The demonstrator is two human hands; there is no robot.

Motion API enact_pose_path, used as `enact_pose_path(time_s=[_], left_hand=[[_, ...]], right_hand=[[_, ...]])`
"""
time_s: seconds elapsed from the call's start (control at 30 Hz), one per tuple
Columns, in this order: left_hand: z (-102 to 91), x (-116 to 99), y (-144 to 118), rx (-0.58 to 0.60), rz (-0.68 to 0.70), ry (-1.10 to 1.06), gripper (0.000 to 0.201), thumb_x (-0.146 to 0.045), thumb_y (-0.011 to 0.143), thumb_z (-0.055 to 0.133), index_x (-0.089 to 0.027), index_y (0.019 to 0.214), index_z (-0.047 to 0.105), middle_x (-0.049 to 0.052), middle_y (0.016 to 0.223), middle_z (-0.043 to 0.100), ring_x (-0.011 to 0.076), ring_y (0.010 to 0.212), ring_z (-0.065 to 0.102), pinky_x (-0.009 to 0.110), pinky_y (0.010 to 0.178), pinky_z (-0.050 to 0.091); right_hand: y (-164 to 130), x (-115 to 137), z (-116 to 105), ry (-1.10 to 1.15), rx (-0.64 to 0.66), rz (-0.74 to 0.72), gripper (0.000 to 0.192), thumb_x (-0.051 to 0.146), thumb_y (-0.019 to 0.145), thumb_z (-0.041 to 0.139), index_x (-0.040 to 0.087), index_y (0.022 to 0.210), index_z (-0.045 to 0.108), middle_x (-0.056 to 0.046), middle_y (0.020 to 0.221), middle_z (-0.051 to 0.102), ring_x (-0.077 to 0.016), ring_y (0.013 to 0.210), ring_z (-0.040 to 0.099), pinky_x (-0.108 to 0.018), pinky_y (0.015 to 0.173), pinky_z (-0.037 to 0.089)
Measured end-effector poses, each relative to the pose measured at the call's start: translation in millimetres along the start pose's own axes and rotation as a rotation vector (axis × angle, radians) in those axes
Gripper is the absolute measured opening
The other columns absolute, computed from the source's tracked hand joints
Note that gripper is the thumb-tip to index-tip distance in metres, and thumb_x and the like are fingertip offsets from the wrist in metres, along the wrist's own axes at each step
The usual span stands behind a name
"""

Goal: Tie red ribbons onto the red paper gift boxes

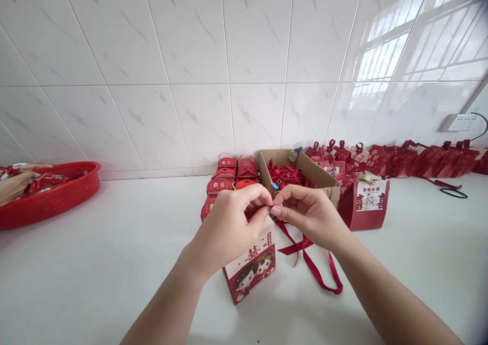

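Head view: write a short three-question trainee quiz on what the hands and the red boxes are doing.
1. True or false: both hands meet above the red gift box.
2. What trails from under the right hand onto the white counter? A) red ribbon B) blue tape C) white string
3. What holds the heap of red ribbons behind the hands?

Key:
1. True; the left hand and right hand pinch fingers together at the box top.
2. A, the red ribbon.
3. The open cardboard box.
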State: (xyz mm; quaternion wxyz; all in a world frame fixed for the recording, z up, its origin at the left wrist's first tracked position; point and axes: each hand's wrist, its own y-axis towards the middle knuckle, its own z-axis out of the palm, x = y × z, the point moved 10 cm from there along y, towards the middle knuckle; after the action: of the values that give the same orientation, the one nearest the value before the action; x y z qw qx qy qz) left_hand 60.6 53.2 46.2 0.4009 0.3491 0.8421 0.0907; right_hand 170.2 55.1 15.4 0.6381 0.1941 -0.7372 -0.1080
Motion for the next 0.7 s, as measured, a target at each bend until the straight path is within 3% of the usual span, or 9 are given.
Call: enact_pose_path(time_s=[0.3,0.7], left_hand=[[0.9,1.3,0.1,0.003,-0.016,0.033,0.010,-0.020,0.085,0.051,-0.023,0.078,0.057,-0.004,0.069,0.063,0.0098,0.060,0.056,0.022,0.059,0.048],[0.5,4.0,0.4,-0.013,-0.037,0.000,0.007,-0.021,0.085,0.053,-0.021,0.079,0.057,-0.002,0.070,0.064,0.0119,0.065,0.060,0.025,0.063,0.051]], right_hand=[[-0.8,2.0,-0.9,-0.119,-0.006,-0.028,0.024,0.038,0.076,0.071,0.017,0.077,0.060,-0.001,0.071,0.058,-0.0111,0.061,0.048,-0.024,0.053,0.039],[-2.8,5.2,-5.4,-0.234,-0.063,-0.087,0.023,0.039,0.079,0.068,0.018,0.078,0.060,-0.003,0.074,0.060,-0.0147,0.068,0.053,-0.027,0.059,0.044]])
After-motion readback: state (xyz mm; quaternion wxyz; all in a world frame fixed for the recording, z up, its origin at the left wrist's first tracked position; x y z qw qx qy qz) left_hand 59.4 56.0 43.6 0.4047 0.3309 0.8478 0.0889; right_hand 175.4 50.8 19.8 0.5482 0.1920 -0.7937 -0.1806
